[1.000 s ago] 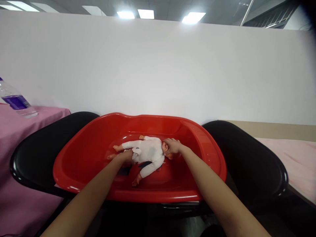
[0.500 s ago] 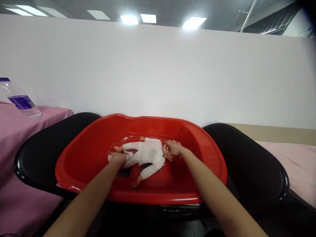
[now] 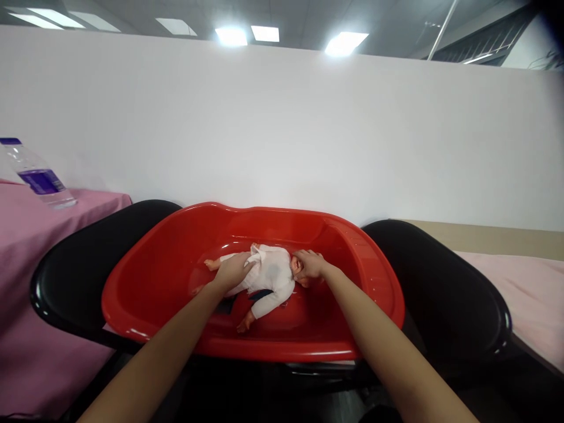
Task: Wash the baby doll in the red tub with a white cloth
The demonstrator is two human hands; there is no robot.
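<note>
A baby doll in a white long-sleeved suit lies on its back in a red baby bath, head to the right and feet to the left. On its chest the fabric has a grey damp-looking patch. At the doll's waist, my left hand pinches a raised fold of the white doll suit. My right hand curls over the doll's head, covering much of it. Its nearer arm points down toward the bath's front wall. Part of the legs is hidden behind my left hand.
Black chairs flank the bath on both sides. To the left, a water bottle with a purple label stands on a pink cloth. A pale pink surface lies at the right. Behind everything rises a white partition.
My left hand has moved from the doll's lower leg up to its waist and now lifts the suit's fabric there. My right hand stays on the head.
</note>
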